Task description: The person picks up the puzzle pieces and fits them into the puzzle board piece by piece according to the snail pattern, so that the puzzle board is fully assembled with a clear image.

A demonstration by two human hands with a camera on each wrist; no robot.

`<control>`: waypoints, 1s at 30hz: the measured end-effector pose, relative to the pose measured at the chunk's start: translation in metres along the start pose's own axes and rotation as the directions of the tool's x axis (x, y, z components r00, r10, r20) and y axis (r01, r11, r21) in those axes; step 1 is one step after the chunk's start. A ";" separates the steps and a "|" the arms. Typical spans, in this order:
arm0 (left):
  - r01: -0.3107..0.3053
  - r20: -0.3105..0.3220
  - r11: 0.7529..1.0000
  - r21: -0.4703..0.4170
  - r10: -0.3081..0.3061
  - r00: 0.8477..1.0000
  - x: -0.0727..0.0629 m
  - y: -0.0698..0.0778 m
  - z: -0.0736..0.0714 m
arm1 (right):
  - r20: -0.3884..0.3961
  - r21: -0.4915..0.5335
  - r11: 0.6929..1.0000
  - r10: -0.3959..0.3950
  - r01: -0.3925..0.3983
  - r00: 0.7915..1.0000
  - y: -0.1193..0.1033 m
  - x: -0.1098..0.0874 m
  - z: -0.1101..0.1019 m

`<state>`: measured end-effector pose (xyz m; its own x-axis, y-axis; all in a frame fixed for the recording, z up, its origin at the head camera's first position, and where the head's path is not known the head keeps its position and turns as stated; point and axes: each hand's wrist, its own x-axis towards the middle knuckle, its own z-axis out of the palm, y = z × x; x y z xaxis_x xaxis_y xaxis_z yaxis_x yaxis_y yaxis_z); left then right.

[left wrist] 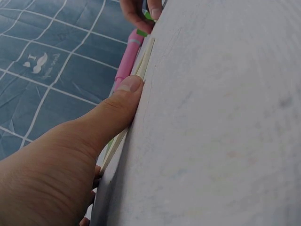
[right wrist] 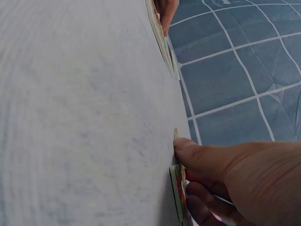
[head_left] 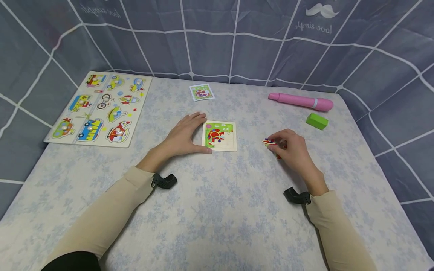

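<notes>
While outstretched left hand [head_left: 184, 135] touches tray [head_left: 230, 143], right hand [head_left: 291, 148] pinches piece [head_left: 269, 142] right of tray.
Dragging low could knock second piece [right wrist: 177, 190] there.

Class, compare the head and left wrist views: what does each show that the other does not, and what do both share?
Only the head view shows the large vehicle board and both beige sleeves.
Only the left wrist view shows the left thumbnail close up and the small puzzle nearly edge-on.
Both show the left hand, right hand, small puzzle and long pink object.
</notes>
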<state>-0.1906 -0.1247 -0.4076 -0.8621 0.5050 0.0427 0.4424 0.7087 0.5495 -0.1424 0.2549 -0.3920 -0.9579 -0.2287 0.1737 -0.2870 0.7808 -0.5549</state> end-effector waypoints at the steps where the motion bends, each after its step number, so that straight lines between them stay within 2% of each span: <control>1: 0.000 0.000 1.000 0.000 0.000 1.000 0.000 0.000 0.000 | 0.010 0.002 1.000 0.011 -0.011 1.000 0.000 0.000 0.000; 7: 0.008 0.000 1.000 -0.004 -0.008 1.000 -0.001 0.001 -0.001 | 0.054 0.035 0.998 0.052 -0.054 0.997 0.001 0.002 0.000; 13: 0.025 0.013 1.000 0.007 -0.026 1.000 0.000 0.001 -0.001 | 0.062 0.043 0.997 0.062 -0.065 0.996 0.003 0.002 0.000; 24: 0.025 0.010 1.000 0.004 -0.025 1.000 0.001 0.000 0.000 | 0.025 0.094 0.996 0.010 -0.012 1.000 0.003 -0.001 0.003; 30: 0.015 0.008 1.000 0.010 -0.015 1.000 0.001 -0.001 0.001 | -0.061 0.031 0.996 -0.077 0.079 0.995 0.003 -0.001 0.006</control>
<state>-0.1919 -0.1241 -0.4087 -0.8669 0.4977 0.0280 0.4317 0.7214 0.5415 -0.1428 0.2541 -0.3987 -0.9307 -0.2518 0.2652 -0.3616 0.7423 -0.5641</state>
